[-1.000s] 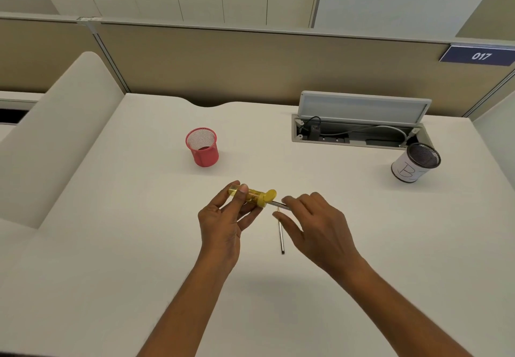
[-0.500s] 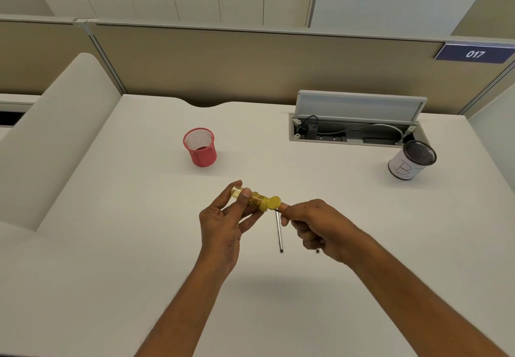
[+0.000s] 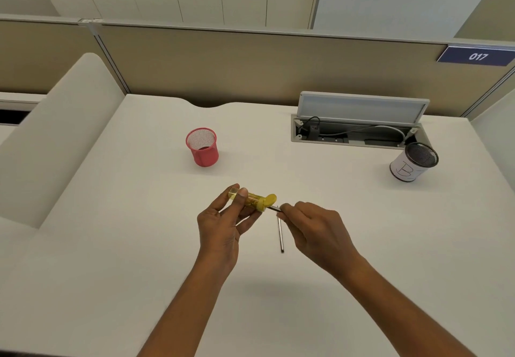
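Observation:
My left hand grips a clear yellow handle above the white desk, thumb on top, its wider yellow end pointing right. My right hand pinches a thin metal rod whose tip meets that yellow end. Most of the rod is hidden inside my fingers. A second metal rod lies flat on the desk between my two hands, running towards me.
A red mesh cup stands behind my left hand. A white-wrapped mesh cup marked B stands at the far right. An open cable hatch with its lid up sits at the back. A partition wall borders the desk.
My right hand drew back to the yellow end in a tight fist, then opened out slightly; now it pinches a rod at that end. The left hand stayed nearly still.

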{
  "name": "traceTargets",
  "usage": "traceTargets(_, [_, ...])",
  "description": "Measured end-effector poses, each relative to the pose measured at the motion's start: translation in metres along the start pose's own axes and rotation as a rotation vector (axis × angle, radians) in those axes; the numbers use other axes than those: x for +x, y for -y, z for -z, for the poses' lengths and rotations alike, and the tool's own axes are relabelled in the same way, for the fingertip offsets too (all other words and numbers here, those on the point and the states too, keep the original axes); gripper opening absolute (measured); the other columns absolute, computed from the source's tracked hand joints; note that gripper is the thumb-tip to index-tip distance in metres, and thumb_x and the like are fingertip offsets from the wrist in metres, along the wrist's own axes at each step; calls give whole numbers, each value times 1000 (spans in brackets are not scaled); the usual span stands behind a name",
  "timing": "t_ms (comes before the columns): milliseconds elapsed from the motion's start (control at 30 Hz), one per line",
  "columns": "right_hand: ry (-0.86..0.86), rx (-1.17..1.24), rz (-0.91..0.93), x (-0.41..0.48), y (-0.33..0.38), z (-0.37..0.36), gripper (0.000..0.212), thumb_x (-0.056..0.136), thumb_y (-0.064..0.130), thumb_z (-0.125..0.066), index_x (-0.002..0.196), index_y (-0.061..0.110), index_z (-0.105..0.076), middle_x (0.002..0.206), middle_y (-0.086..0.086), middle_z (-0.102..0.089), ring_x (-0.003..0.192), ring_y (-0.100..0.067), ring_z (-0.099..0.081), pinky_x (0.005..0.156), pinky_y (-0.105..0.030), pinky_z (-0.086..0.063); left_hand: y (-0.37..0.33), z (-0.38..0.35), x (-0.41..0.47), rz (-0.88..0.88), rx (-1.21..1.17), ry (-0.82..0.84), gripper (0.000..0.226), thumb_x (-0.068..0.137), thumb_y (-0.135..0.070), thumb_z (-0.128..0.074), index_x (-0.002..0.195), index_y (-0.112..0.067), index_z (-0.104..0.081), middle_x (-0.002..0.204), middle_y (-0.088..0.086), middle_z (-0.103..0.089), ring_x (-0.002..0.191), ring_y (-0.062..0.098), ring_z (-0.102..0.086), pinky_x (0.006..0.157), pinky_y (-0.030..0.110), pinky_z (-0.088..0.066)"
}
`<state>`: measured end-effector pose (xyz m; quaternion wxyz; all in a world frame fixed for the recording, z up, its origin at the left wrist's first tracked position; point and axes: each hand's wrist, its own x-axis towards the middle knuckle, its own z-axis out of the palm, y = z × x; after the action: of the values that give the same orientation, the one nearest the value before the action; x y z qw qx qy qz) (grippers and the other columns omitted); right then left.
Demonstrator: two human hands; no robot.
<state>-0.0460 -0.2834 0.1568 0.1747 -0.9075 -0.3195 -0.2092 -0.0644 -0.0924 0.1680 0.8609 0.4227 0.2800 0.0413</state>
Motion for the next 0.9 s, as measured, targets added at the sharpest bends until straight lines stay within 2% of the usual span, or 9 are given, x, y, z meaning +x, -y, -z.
traceTargets(100, [67, 459, -323, 7, 7, 2, 22, 101, 24, -61, 84, 15, -70, 58, 5, -45, 53, -11, -36, 50, -26, -31, 1, 2, -1, -1, 4, 15, 28, 90, -8, -75, 117, -2, -72, 98, 24, -77, 92, 39, -78, 77, 41, -65])
traceTargets(233, [334, 949, -879, 24, 11, 19, 33, 99, 29, -65, 73, 12, -75, 52, 2, -25, 46, -12, -19, 48, -21, -19, -1, 2, -1, -11, 30, 36, 28, 91, -7, -74, 118, -4, -72, 96, 23, -78, 88, 36, -79, 75, 39, -65])
traceTargets(333, [561, 1217, -1130, 30, 2, 31, 32, 99, 31, -65, 77, 10, -74, 61, -1, -19, 54, -18, -12, 52, -30, -13, 1, 1, -2, -12, 43, 37, 30, 90, -8, -74, 120, -3, -71, 94, 22, -78, 86, 36, -79, 74, 39, -65])
traceTargets(433, [539, 1089, -960, 26, 2, 26, 36, 100, 38, -61, 80, 12, -77, 58, -2, -25, 51, -17, -16, 51, -29, -16, 3, 2, -2, -12, 31, 28, 32, 90, -7, -74, 121, -3, -71, 96, 22, -78, 88, 36, -79, 75, 40, -65])
traceTargets(533, [215, 610, -526, 13, 5, 14, 24, 99, 41, -62, 94, 22, -76, 55, 10, -42, 48, -10, -36, 51, -23, -30, 2, 0, -1, -7, 8, 9, 32, 91, -6, -74, 122, -2, -70, 97, 21, -79, 89, 37, -79, 75, 40, -65])
traceTargets(600, [105, 201, -260, 5, 4, 10, 25, 97, 43, -64, 106, 21, -72, 66, 12, -57, 58, -8, -52, 52, -23, -42, 1, -1, 1, -1, -11, 0, 31, 91, -6, -74, 121, -2, -71, 97, 21, -79, 88, 36, -79, 75, 40, -65])
traceTargets(700, [-3, -120, -2, -1, -3, 5, 23, 100, 34, -63, 102, 13, -72, 68, 2, -56, 57, -20, -50, 43, -32, -37, 0, -2, 3, 4, -13, 3, 28, 91, -6, -74, 119, -2, -72, 100, 23, -78, 90, 37, -79, 75, 41, -65])
traceTargets(800, [-33, -78, 27, -1, -5, 2, 21, 102, 26, -58, 93, 11, -71, 64, 1, -47, 55, -21, -40, 43, -33, -31, 1, -2, 3, 8, 3, 17, 27, 91, -7, -74, 117, -2, -73, 98, 23, -78, 89, 38, -79, 77, 42, -66])
traceTargets(900, [12, 308, -242, 2, 3, 1, 25, 102, 29, -58, 83, 17, -69, 57, 7, -45, 52, -13, -38, 47, -29, -34, 1, 0, 3, 13, 19, 27, 26, 90, -8, -75, 115, -2, -73, 97, 24, -77, 90, 39, -78, 83, 46, -65])
